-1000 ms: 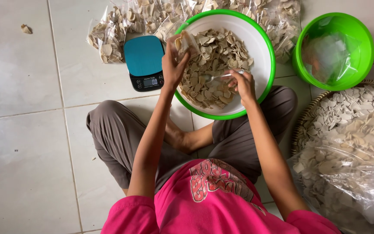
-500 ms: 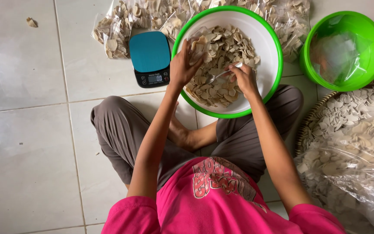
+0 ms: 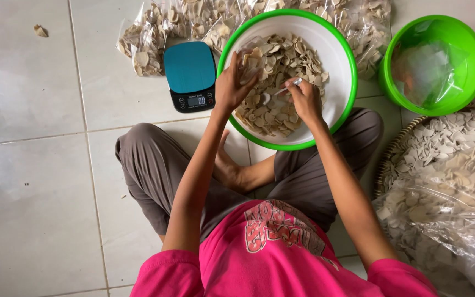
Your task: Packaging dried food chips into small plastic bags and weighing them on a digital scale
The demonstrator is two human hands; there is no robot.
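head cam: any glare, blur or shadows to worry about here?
Head view: window glare washes the floor tiles at far left; clear bags at lower right and inside the small green bowl glint; left hand, right hand and chips in the big bowl are sharp, shadows soft.

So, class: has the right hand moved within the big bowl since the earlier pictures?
No clear move: the right hand stays over the chips, right of centre in the big bowl.
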